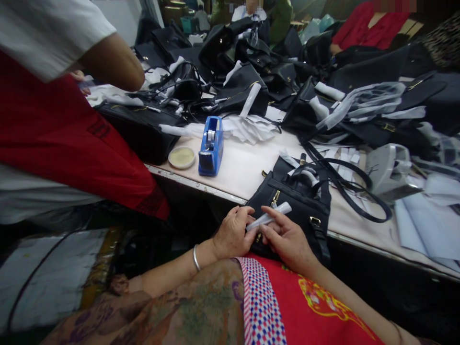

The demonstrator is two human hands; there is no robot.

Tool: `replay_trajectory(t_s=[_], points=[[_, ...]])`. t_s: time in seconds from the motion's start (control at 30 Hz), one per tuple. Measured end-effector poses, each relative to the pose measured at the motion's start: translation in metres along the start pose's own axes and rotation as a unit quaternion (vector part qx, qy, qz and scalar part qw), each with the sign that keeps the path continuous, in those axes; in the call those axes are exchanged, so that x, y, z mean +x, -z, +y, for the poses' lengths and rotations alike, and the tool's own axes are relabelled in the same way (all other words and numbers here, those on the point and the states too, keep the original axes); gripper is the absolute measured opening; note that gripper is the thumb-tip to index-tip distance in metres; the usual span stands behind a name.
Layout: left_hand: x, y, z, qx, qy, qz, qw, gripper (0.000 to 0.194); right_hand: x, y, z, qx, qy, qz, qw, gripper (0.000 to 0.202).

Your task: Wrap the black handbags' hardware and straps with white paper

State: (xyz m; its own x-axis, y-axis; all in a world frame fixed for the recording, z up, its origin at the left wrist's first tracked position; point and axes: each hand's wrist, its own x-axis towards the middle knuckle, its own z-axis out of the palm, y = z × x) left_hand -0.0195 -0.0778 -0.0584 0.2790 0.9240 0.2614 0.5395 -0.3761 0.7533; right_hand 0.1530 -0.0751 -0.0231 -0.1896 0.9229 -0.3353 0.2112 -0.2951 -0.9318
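Observation:
Over a black handbag [291,191] at the table's front edge, both my hands grip a white rolled strip [268,218], thin like paper or foam. My left hand [235,231] is closed around its lower left end. The fingers and thumb of my right hand [287,239] pinch it nearer the upper right end, which sticks out past them. The bag lies tilted, partly hanging over the edge, with gold zips and a buckle showing. White wrapping covers part of its handle, and a long black strap [373,213] loops off to the right.
A blue tape dispenser [211,146] and a round shallow dish [181,157] stand left of the bag. To the right are a grey dispenser [390,170] and white sheets [427,223]. Black bags [247,81] pile up behind. A co-worker in a red apron [68,139] stands close at left.

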Motion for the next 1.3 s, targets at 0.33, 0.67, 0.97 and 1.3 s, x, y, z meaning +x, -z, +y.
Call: replay_trajectory(t_s=[0.33,0.67,0.97,1.3], points=[[0.000,-0.003,0.002,0.059,-0.023,0.009,0.998,0.058,0.010,-0.004,-0.002,0.032,0.057,-0.030,0.997,0.059],[-0.001,-0.006,0.003,0.079,-0.006,0.018,0.997,0.063,0.014,0.001,-0.025,0.141,0.054,-0.052,0.987,0.056],[-0.002,-0.004,0.000,0.069,-0.008,0.020,0.997,0.079,0.023,0.001,-0.020,0.212,-0.025,-0.131,0.968,0.074],[-0.003,-0.003,-0.002,0.070,-0.011,0.010,0.997,0.086,0.010,0.013,-0.018,0.121,-0.053,-0.196,0.972,0.075]])
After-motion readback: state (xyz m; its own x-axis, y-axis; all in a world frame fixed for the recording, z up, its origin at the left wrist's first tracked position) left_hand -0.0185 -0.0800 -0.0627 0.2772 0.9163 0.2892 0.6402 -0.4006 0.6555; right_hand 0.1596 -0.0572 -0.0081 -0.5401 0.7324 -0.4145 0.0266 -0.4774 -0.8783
